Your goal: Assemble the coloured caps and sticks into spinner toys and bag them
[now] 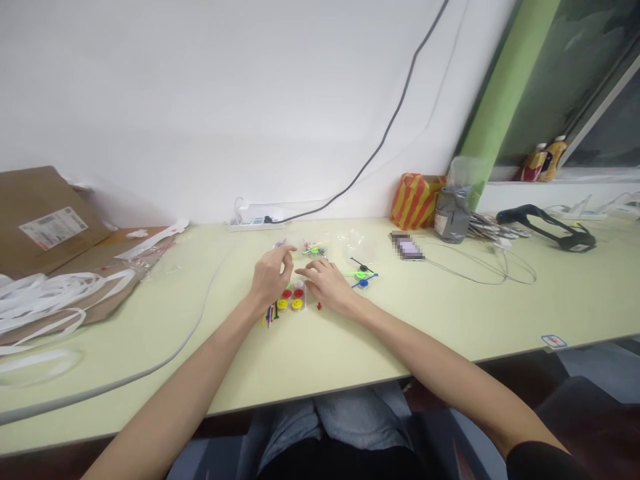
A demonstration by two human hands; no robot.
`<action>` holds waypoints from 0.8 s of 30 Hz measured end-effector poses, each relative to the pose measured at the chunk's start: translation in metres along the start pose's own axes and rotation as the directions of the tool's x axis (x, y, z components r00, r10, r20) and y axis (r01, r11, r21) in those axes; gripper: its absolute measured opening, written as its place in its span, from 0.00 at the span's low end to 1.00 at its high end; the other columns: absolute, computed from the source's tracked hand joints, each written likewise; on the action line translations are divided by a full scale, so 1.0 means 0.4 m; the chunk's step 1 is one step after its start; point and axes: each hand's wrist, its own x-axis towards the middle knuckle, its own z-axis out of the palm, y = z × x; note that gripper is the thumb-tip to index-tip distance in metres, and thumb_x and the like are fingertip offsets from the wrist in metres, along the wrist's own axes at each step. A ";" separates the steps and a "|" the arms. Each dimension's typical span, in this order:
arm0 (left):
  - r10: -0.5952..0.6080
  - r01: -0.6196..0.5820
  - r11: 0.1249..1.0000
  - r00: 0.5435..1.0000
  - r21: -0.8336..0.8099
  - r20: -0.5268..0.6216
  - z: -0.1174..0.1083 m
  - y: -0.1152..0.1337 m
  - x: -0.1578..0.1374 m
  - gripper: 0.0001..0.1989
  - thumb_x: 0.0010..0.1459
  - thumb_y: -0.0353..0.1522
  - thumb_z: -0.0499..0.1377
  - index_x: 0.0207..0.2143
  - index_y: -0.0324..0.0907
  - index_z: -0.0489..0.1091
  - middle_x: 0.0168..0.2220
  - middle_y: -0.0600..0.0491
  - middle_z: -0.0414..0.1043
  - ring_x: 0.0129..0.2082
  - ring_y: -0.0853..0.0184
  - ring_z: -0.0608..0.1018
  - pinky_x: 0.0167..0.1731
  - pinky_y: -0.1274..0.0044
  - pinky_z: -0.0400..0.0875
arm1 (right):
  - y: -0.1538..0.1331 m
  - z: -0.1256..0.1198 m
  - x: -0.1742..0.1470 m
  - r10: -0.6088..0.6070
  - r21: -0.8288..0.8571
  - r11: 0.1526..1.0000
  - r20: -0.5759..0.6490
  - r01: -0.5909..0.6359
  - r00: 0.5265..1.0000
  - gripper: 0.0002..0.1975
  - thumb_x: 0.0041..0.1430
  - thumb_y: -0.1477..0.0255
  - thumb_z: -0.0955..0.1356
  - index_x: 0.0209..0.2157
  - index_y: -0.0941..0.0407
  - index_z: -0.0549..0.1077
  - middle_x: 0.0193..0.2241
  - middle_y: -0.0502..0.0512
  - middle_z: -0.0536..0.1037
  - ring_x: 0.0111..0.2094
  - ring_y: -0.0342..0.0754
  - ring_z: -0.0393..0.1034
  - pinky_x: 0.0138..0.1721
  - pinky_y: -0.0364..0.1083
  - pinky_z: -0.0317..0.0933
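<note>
My left hand (pixel 271 272) is over the table with its fingers curled in; whatever may be inside them is hidden. Close by on the right, my right hand (pixel 327 283) reaches leftward, its fingers stretched and apart, with nothing visible in them. Between and just below the hands sit small round pieces in rows: a yellow disc (pixel 297 305), a red disc (pixel 299 293) and others partly covered by the fingers. A bundle of thin coloured sticks (pixel 271 313) lies under my left wrist. Below my right hand is a small red piece (pixel 319 306).
Blue, green and black pieces with thin arms (pixel 363 283) lie right of my hands. Beyond are more small coloured parts (pixel 314 251) and clear plastic (pixel 353 243). A phone (pixel 407 247), striped bag (pixel 414 202), power strip (pixel 260 220), grey cable (pixel 165 360) and cardboard (pixel 47 220) surround them.
</note>
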 end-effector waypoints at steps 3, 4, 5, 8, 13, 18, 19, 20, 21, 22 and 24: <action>-0.011 0.012 1.000 1.000 -0.021 0.009 0.001 0.004 -0.001 0.11 0.66 0.28 0.49 0.46 0.42 0.69 0.36 0.50 0.76 0.36 0.65 0.77 0.41 0.72 0.70 | 0.009 0.001 -0.004 0.020 0.022 1.000 0.006 -0.020 1.000 0.19 0.68 0.76 0.63 0.59 0.54 0.69 0.51 0.61 0.71 0.55 0.54 0.60 0.54 0.54 0.57; -0.014 0.014 1.000 1.000 -0.027 0.015 0.002 0.006 -0.002 0.11 0.66 0.29 0.49 0.45 0.42 0.69 0.36 0.50 0.76 0.36 0.65 0.77 0.41 0.72 0.70 | 0.011 0.002 -0.005 0.025 0.027 0.999 0.009 -0.025 1.000 0.19 0.68 0.76 0.63 0.59 0.54 0.69 0.51 0.60 0.71 0.55 0.54 0.60 0.54 0.54 0.57; -0.016 0.017 0.999 1.000 -0.033 0.022 0.002 0.007 -0.002 0.10 0.66 0.29 0.49 0.45 0.42 0.69 0.36 0.51 0.76 0.36 0.65 0.77 0.41 0.72 0.70 | 0.013 0.002 -0.006 0.029 0.030 0.999 0.010 -0.030 1.000 0.20 0.67 0.76 0.63 0.59 0.54 0.68 0.51 0.60 0.71 0.55 0.54 0.60 0.54 0.54 0.57; -0.014 0.016 0.999 0.999 -0.042 0.038 0.002 0.011 -0.003 0.09 0.66 0.29 0.49 0.43 0.42 0.68 0.36 0.51 0.76 0.36 0.64 0.77 0.39 0.73 0.69 | 0.011 0.000 -0.006 0.036 0.029 0.999 0.007 -0.036 0.999 0.21 0.67 0.78 0.62 0.60 0.54 0.67 0.52 0.60 0.71 0.55 0.54 0.59 0.54 0.54 0.57; -0.010 0.012 1.000 0.998 -0.024 0.056 0.002 0.010 -0.005 0.06 0.64 0.29 0.50 0.40 0.43 0.66 0.34 0.51 0.74 0.34 0.64 0.75 0.39 0.72 0.68 | -0.007 -0.006 -0.008 0.013 0.016 1.000 0.032 -0.013 0.999 0.22 0.65 0.79 0.61 0.60 0.54 0.67 0.51 0.60 0.71 0.55 0.55 0.59 0.54 0.54 0.57; -0.013 0.015 1.000 0.996 -0.022 0.089 0.006 0.012 -0.007 0.03 0.62 0.28 0.52 0.38 0.44 0.64 0.34 0.52 0.72 0.36 0.62 0.74 0.39 0.71 0.67 | -0.012 -0.008 -0.012 -0.002 0.020 1.000 0.045 0.002 0.999 0.24 0.65 0.79 0.62 0.60 0.53 0.66 0.51 0.60 0.71 0.55 0.56 0.58 0.54 0.54 0.57; -0.010 0.012 1.000 0.996 -0.027 0.093 0.006 0.013 -0.006 0.04 0.62 0.28 0.52 0.38 0.43 0.64 0.35 0.51 0.72 0.36 0.62 0.74 0.40 0.71 0.67 | -0.012 -0.008 -0.013 0.000 0.020 1.000 0.045 -0.001 0.999 0.23 0.65 0.79 0.62 0.60 0.53 0.66 0.51 0.60 0.71 0.55 0.56 0.58 0.54 0.54 0.57; -0.007 0.010 0.999 0.995 -0.033 0.097 0.005 0.015 -0.005 0.04 0.62 0.28 0.51 0.38 0.43 0.64 0.35 0.51 0.72 0.36 0.62 0.74 0.40 0.71 0.67 | -0.012 -0.009 -0.013 0.002 0.020 1.000 0.044 -0.003 0.999 0.23 0.65 0.79 0.62 0.60 0.53 0.65 0.51 0.60 0.70 0.55 0.56 0.58 0.54 0.54 0.57; -0.003 0.007 0.999 0.995 -0.036 0.098 0.005 0.016 -0.003 0.05 0.61 0.27 0.51 0.38 0.44 0.64 0.35 0.51 0.72 0.36 0.63 0.73 0.39 0.71 0.67 | -0.013 -0.009 -0.014 0.003 0.020 1.000 0.043 -0.004 0.999 0.23 0.65 0.79 0.62 0.60 0.53 0.65 0.51 0.60 0.70 0.55 0.56 0.59 0.54 0.54 0.57; 0.001 0.002 0.999 0.995 -0.035 0.100 0.004 0.017 -0.001 0.06 0.61 0.26 0.50 0.36 0.44 0.64 0.35 0.51 0.71 0.35 0.63 0.73 0.39 0.71 0.67 | -0.013 -0.010 -0.014 0.003 0.022 1.000 0.042 -0.003 0.999 0.23 0.65 0.79 0.62 0.60 0.53 0.65 0.51 0.60 0.70 0.55 0.56 0.59 0.54 0.54 0.57; 0.005 -0.003 1.000 0.995 -0.022 0.096 0.001 0.018 0.003 0.07 0.59 0.24 0.49 0.31 0.44 0.63 0.31 0.52 0.70 0.33 0.63 0.72 0.37 0.71 0.66 | -0.016 -0.012 -0.014 0.001 0.027 1.000 0.042 -0.002 0.999 0.24 0.65 0.79 0.61 0.61 0.53 0.65 0.51 0.61 0.70 0.54 0.55 0.59 0.55 0.53 0.57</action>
